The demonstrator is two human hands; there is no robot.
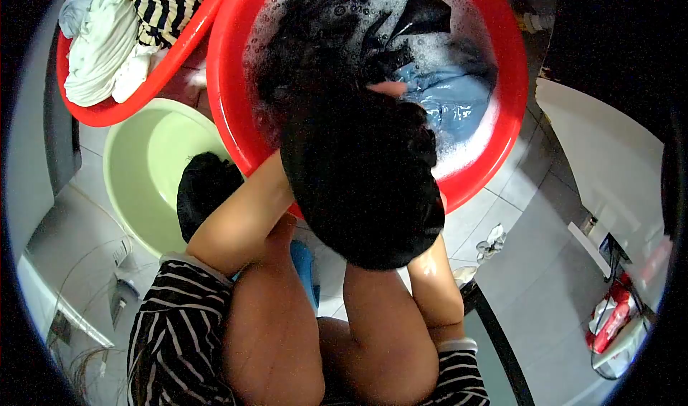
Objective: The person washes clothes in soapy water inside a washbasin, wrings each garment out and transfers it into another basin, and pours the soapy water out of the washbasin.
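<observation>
A large, dark black garment (pixel 362 177) is bunched up in front of me, over the near rim of a red tub (pixel 510 130). Both forearms run in under this cloth, my left forearm (pixel 247 216) from the left and my right forearm (pixel 435 280) from below. The garment is held up between them and hides nearly all of both hands. One bit of finger (pixel 389 88) shows at its upper edge; which hand it belongs to I cannot tell. Beyond it, black clothes (pixel 315 40) and a wet blue garment (pixel 451 98) lie in sudsy water.
A pale green basin (pixel 132 169) stands at the left, with a black cloth (pixel 204 191) over its right side. Behind it, a second red tub (pixel 107 116) holds white and striped clothes (pixel 168 8). A white panel (pixel 602 126) stands at the right above the tiled floor (pixel 519 255).
</observation>
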